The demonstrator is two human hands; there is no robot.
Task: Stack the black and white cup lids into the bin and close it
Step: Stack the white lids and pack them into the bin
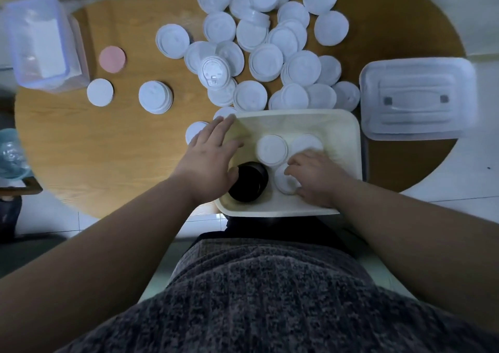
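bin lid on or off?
Off. The bin is open on top, with a black lid stack and white lid stacks visible inside; a clear cover lies on the table to its right.

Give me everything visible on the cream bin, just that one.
The cream bin is a rectangular tub with rounded corners and a smooth rim. It looks like opaque plastic, and it stands upright with its top open. It sits at the near edge of the wooden table and seems to overhang it. Inside are black lids stacked near-left and three stacks of white lids. The right hand grips the nearest white stack. The left hand lies flat over the left rim. The clear lid lies off it, to the right.
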